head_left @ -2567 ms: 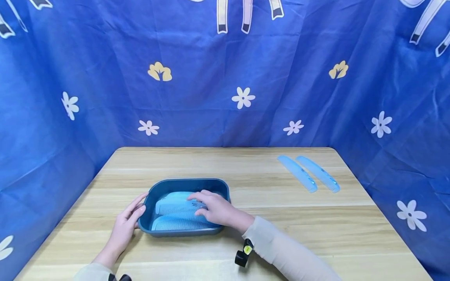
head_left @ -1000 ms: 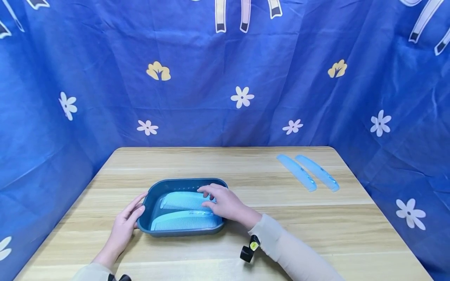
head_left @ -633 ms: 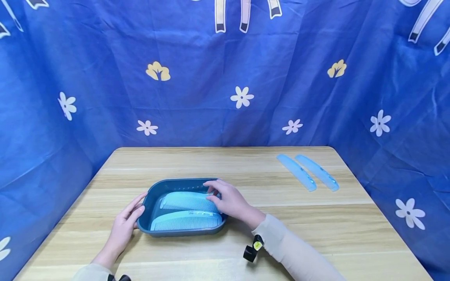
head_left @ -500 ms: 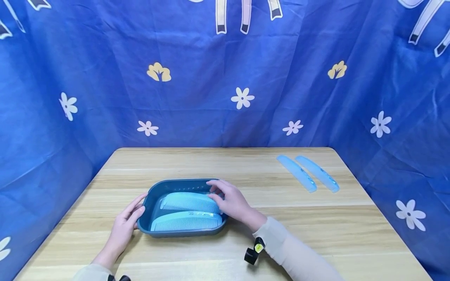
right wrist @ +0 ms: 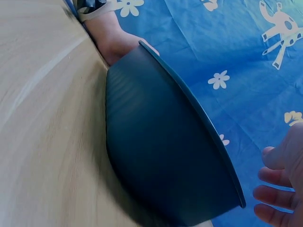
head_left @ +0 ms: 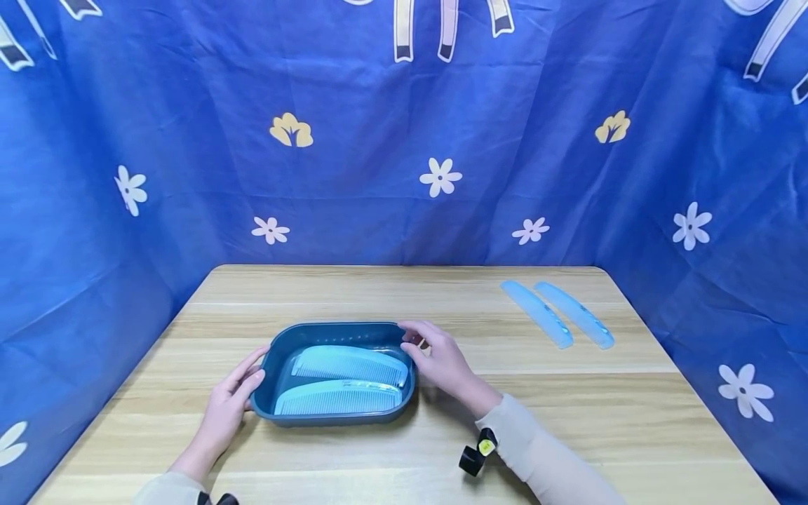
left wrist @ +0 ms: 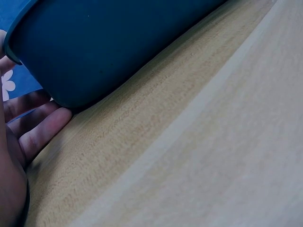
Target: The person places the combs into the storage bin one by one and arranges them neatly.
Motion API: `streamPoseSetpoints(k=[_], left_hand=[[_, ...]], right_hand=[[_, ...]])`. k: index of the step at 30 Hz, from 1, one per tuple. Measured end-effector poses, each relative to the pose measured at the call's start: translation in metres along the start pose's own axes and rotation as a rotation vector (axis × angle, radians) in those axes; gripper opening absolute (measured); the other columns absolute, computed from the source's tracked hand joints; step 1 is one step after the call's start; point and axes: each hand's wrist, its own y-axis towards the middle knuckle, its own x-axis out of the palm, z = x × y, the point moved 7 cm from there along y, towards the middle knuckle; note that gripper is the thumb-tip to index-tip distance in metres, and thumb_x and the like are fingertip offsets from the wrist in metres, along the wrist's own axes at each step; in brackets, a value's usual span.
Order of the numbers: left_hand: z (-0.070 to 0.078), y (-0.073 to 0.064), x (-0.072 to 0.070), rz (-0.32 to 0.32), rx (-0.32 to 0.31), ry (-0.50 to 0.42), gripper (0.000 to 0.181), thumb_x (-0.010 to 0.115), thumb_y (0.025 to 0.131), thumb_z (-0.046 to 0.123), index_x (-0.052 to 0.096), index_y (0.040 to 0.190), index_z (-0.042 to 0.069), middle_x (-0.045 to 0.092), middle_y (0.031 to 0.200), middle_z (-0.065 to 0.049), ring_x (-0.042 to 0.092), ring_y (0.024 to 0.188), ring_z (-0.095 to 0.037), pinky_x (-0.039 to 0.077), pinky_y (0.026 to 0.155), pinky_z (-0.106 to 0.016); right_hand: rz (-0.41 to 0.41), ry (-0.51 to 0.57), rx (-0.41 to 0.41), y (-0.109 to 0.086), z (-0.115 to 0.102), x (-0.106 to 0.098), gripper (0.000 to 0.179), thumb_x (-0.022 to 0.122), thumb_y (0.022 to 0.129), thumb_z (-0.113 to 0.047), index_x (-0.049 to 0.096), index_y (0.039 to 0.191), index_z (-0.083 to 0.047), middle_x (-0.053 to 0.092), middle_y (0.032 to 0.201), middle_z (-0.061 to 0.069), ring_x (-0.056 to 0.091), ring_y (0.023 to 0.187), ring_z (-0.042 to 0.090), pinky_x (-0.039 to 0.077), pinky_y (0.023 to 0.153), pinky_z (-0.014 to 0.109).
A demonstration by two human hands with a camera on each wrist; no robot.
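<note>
A dark blue-green plastic basin [head_left: 328, 421] stands on the wooden table, left of the middle in the head view. Inside it lie two light-blue combs, a rear comb [head_left: 350, 362] and a front comb [head_left: 341, 398], roughly side by side. My left hand [head_left: 222, 407] rests against the basin's left end, its thumb at the rim; in the left wrist view, extended fingers [left wrist: 49, 125] touch the lower wall. By the right end is my right hand [head_left: 444, 361], fingers loosely bent; the right wrist view shows that hand [right wrist: 284, 184] holding nothing, a little away from the rim.
Two more light-blue combs, a left one [head_left: 536, 313] and a right one [head_left: 574, 314], lie slanted at the table's back right. The wooden table [head_left: 568, 414] is bounded by a blue patterned curtain [head_left: 353, 175] at the back and sides.
My right hand has drawn back rightward from the combs inside the basin to beyond its right rim. The two combs there now lie apart, less overlapped. The left hand has stayed put.
</note>
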Motion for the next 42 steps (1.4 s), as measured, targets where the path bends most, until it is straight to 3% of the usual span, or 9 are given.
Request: streamPoseSetpoints(k=[12, 21, 31, 42], left_hand=[[0.001, -0.002, 0.001, -0.001, -0.003, -0.019, 0.044, 0.044, 0.1, 0.027, 0.041, 0.142, 0.016, 0.051, 0.113, 0.003, 0.056, 0.092, -0.002, 0.055, 0.061, -0.033], [0.002, -0.001, 0.0, 0.003, -0.007, -0.013, 0.044, 0.045, 0.099, 0.027, 0.041, 0.142, 0.016, 0.049, 0.116, 0.001, 0.053, 0.097, 0.0, 0.056, 0.063, -0.032], [0.003, 0.001, -0.001, 0.009, 0.002, 0.005, 0.044, 0.045, 0.099, 0.028, 0.041, 0.141, 0.016, 0.049, 0.117, 0.0, 0.052, 0.099, 0.002, 0.055, 0.063, -0.031], [0.003, 0.0, 0.0, 0.003, 0.009, 0.001, 0.043, 0.044, 0.1, 0.027, 0.041, 0.141, 0.015, 0.05, 0.116, 0.0, 0.051, 0.1, 0.0, 0.055, 0.064, -0.031]], right_hand=[[0.046, -0.014, 0.036, -0.008, 0.012, -0.018, 0.029, 0.066, 0.084, -0.001, 0.063, 0.112, -0.002, 0.062, 0.088, 0.003, 0.057, 0.077, 0.011, 0.053, 0.065, 0.031], [0.05, -0.027, 0.077, -0.014, 0.022, -0.027, 0.03, 0.066, 0.084, 0.0, 0.063, 0.113, -0.006, 0.061, 0.087, 0.0, 0.056, 0.076, 0.009, 0.05, 0.065, 0.022], [0.072, -0.071, 0.071, -0.017, 0.033, -0.038, 0.032, 0.067, 0.082, 0.001, 0.062, 0.113, 0.0, 0.061, 0.086, 0.002, 0.057, 0.075, 0.011, 0.051, 0.064, 0.023], [0.086, -0.128, 0.156, -0.028, 0.058, -0.061, 0.034, 0.067, 0.082, 0.0, 0.061, 0.116, -0.002, 0.061, 0.086, 0.001, 0.056, 0.073, 0.01, 0.05, 0.064, 0.022]])
